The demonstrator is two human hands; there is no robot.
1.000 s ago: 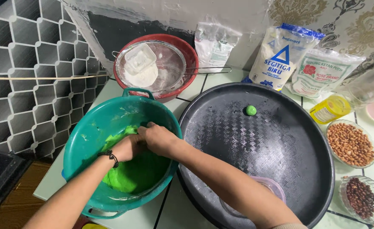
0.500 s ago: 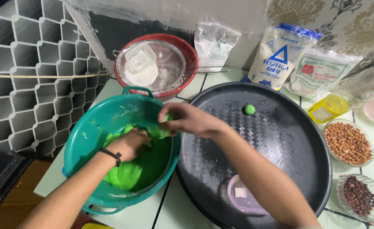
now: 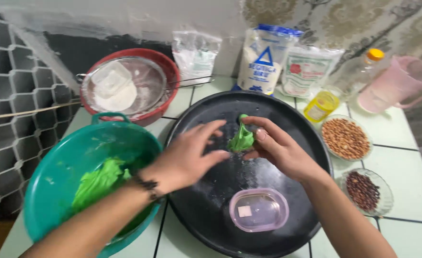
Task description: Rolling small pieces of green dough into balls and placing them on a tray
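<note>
Black round tray on tiled desk, teal basin with green dough beside it. Left hand over tray, fingers spread, holding nothing. Right hand fingers clamped on small dough piece above tray.

Pale tiled counter, black round tray, green basin, red bowl, pink jug

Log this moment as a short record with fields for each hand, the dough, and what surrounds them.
right hand: pinches a green dough piece over the black round tray
left hand: open, beside the piece, not clearly touching
teal bowl: holds the green dough mass
on tray: lidded oval plastic container
right of tray: dish of peanuts, dish of dark beans
</note>
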